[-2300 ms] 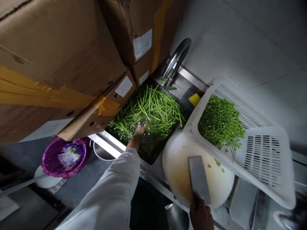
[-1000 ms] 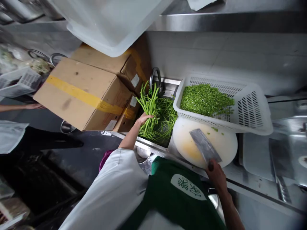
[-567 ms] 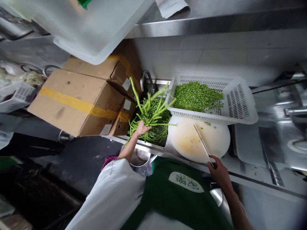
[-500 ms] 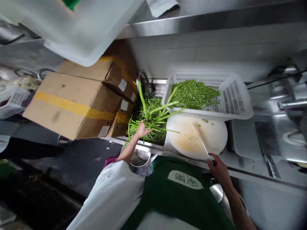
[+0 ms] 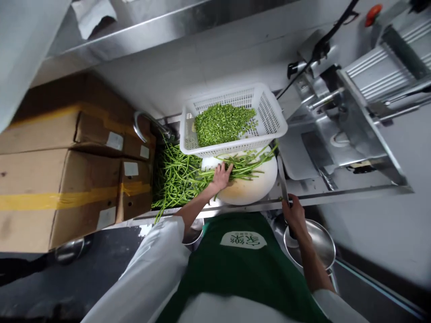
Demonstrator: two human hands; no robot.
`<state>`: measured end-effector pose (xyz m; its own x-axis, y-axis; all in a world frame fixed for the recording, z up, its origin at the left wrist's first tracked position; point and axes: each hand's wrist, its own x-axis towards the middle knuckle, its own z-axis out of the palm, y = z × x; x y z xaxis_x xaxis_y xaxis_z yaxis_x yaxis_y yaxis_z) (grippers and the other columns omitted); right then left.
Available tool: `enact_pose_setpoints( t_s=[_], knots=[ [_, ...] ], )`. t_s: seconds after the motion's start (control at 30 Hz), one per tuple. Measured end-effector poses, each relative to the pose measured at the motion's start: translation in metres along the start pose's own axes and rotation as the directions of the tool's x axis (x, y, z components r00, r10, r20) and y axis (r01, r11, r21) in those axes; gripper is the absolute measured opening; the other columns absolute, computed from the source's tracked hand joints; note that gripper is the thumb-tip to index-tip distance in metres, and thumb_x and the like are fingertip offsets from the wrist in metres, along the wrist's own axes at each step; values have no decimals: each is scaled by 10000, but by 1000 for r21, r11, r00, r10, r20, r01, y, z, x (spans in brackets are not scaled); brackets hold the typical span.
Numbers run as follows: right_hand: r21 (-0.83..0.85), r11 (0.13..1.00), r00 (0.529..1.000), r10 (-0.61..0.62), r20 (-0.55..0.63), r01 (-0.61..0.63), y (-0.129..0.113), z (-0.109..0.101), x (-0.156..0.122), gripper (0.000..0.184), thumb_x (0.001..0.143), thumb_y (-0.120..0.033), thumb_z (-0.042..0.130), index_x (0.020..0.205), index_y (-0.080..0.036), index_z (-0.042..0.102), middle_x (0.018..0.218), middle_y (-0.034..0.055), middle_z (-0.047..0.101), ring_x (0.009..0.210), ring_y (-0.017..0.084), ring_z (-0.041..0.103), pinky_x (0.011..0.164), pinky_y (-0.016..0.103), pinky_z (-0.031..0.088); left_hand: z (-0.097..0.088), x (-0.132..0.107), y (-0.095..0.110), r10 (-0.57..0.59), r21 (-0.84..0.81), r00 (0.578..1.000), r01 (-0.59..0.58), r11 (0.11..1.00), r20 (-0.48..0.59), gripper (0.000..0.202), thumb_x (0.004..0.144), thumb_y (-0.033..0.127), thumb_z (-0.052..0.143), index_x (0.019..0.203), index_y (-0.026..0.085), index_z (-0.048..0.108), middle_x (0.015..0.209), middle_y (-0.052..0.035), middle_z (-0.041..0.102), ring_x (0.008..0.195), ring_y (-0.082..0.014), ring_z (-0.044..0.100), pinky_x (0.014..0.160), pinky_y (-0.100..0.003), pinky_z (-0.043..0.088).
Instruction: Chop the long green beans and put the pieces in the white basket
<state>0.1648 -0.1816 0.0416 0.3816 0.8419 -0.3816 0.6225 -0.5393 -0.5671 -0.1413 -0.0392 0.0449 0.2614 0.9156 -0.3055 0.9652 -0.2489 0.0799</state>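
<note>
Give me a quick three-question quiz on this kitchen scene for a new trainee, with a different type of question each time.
1. Multiple choice: what is the left hand pressing down on?
A) long green stems on the cutting board
B) a sponge
C) a cardboard box

2. True or false: the white basket holds whole, uncut stems.

3. Fill in the blank: the right hand grips the handle of a ____.

Key
1. A.
2. False: it holds chopped green pieces.
3. knife, held at the board's right edge.
</note>
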Motion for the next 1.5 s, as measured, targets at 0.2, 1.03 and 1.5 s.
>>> enact_pose_setpoints(
  t_s=[0.2,1.03,1.5],
  knots=[
    [16,1000,1000,-15,27,14,3,2,-3,547,905,-496,419,1305,-163,590,970,143,729,925,310,674,813,383,478,-18,13,-6,125,-195,970,-166,967,-207,317,988,330,542,1225,175,686,1175,-151,662,1136,-299,601,1018,-427,475],
    [-42,999,992,-1,129,7,10,0,7,529,917,-453,428,1350,-168,533,930,127,716,870,294,665,791,361,478,-7,21,-11,-14,-207,991,-13,978,-132,791,916,678,557,1520,174,471,1507,-221,497,1386,-367,487,1115,-494,399],
    [19,1000,986,8,166,-12,16,-6,4,524,922,-458,417,1338,-159,527,956,138,729,922,309,679,807,368,480,15,-5,-16,177,-37,969,-186,982,-174,318,1011,402,493,1212,186,610,1411,-178,564,1435,-319,406,1203,-567,216]
  ],
)
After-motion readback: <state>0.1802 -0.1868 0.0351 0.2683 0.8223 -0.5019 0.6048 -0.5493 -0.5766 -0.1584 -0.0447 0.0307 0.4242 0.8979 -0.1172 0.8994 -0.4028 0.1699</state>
